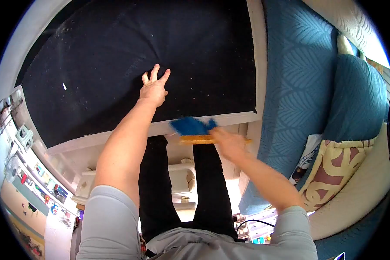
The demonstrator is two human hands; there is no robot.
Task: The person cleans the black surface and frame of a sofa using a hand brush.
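Observation:
A black cloth point(95, 65) covers the tabletop, with creases running out from around my left hand point(154, 89). That hand rests on the cloth with its fingers spread and nothing in it. In my right hand point(230, 144), blurred by motion, is a brush: a long yellowish wooden back point(197, 139) with blue bristles point(190, 126) facing the table. The brush is over the near edge of the table, and whether the bristles touch it I cannot tell. A small white scrap point(65, 86) and scattered pale specks lie on the cloth.
Right of the table is a sofa with a blue leaf-patterned cover point(297, 78), a blue cushion point(359, 104) and a patterned cushion point(333, 169). A white plastic stool point(181, 177) stands below the table edge by my legs. Shelves with small items point(43, 182) line the left.

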